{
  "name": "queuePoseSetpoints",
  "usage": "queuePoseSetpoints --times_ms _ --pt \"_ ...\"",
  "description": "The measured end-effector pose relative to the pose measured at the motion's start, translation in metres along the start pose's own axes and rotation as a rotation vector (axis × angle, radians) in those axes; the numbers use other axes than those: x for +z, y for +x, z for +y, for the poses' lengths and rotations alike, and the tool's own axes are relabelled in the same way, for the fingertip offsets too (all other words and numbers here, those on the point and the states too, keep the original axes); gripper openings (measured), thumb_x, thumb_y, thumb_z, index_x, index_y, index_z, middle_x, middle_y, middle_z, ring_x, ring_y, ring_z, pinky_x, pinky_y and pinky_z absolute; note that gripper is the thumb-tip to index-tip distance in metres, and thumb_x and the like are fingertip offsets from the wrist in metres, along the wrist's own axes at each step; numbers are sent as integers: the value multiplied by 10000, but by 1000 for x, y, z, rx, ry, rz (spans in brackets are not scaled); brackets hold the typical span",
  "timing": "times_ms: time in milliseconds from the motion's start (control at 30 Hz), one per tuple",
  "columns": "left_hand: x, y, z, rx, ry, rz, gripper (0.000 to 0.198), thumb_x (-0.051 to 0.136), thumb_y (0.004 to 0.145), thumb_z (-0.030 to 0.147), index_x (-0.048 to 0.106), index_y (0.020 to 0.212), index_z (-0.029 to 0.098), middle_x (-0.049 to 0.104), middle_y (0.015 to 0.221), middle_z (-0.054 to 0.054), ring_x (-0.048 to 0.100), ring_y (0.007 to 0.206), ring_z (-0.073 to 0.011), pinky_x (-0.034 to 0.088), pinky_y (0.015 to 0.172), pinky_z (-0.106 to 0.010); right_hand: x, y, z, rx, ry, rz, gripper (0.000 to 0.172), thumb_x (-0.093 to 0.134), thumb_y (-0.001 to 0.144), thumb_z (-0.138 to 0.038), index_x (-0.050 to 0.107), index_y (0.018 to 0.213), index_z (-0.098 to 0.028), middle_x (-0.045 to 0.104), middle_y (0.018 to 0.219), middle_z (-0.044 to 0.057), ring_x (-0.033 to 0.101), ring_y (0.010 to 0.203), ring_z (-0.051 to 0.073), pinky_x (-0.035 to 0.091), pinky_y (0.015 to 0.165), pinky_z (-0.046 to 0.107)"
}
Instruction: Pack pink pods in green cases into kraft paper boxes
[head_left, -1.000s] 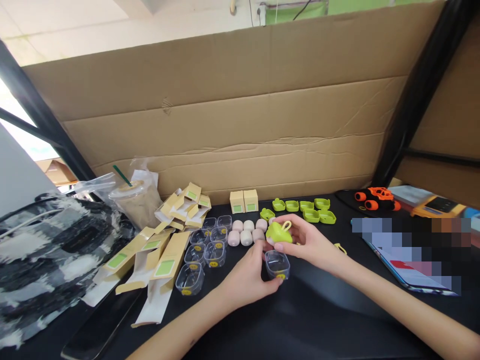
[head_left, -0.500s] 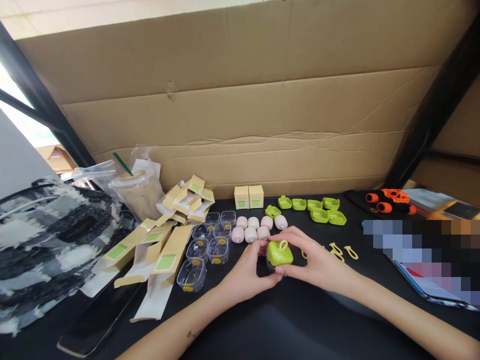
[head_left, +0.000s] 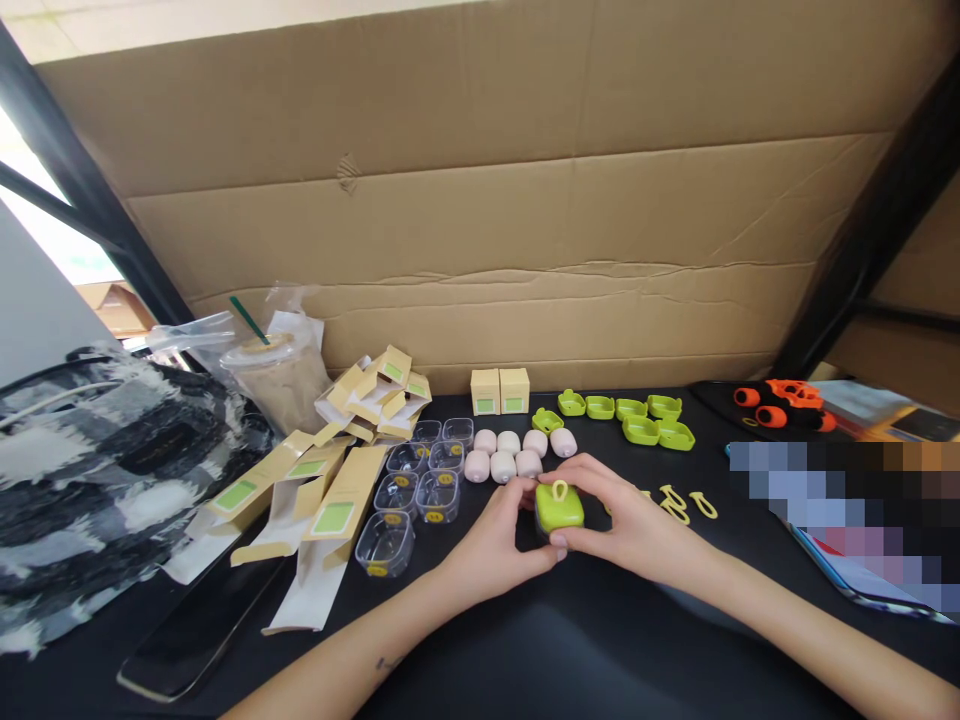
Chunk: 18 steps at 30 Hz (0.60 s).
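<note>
Between my hands is a small rounded-square case (head_left: 559, 507) with a glossy green lid and a pale yellow loop on top; its lower part looks dark and clear. My left hand (head_left: 499, 540) grips it from the left, thumb at the near edge. My right hand (head_left: 622, 515) closes round its right side, fingertips over the back and thumb in front. Just behind lie several pale pink and white rounded pieces (head_left: 503, 466). Clear plastic cups (head_left: 385, 543) with yellow stickers stand to the left. Yellow loops (head_left: 703, 504) lie right of my right hand, some partly hidden by it.
Green lids (head_left: 642, 431) sit at the back right, near two small cardboard boxes (head_left: 485, 391). Opened boxes (head_left: 345, 495) and a phone (head_left: 187, 630) lie left, before a bagged drink cup (head_left: 274, 380). An orange toy car (head_left: 791, 402) stands far right against the cardboard wall (head_left: 480, 220).
The green lid has turned and sits more level on the case, its loop now more upright. Both hands keep nearly the same place and grip. The view has shifted slightly.
</note>
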<state>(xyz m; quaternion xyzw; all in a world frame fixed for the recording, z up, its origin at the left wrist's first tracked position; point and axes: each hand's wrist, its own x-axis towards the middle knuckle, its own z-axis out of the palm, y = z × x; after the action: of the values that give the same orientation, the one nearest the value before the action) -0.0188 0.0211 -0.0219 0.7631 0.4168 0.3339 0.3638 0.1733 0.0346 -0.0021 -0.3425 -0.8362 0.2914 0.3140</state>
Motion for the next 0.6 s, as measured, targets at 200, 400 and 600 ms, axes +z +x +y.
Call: queuePoseSetpoints --times_ms 200,400,600 --pt "1 -1 -3 2 7 -5 472 668 720 216 463 1141 156 552 1114 -106 541 1049 -239 422 959 -424 0 0 1 10 -8 -6 362 678 774 -239 568 1119 -233 556 1074 50 561 1020 226 435 928 372" --pt "1 -1 -3 0 13 2 427 681 714 216 481 1091 190 565 1085 -78 544 1031 -232 432 945 -430 -2 0 0 -2 -7 -38 362 666 774 -227 581 1125 -236 566 1062 55 574 1004 231 446 914 375" --pt "1 0 -1 -9 17 7 430 679 713 200 482 1094 193 566 1080 -75 544 1030 -228 431 953 -440 -3 -1 -1 -1 -12 -54 353 648 787 -218 584 1133 -248 546 1083 47 568 1016 219 436 933 361"
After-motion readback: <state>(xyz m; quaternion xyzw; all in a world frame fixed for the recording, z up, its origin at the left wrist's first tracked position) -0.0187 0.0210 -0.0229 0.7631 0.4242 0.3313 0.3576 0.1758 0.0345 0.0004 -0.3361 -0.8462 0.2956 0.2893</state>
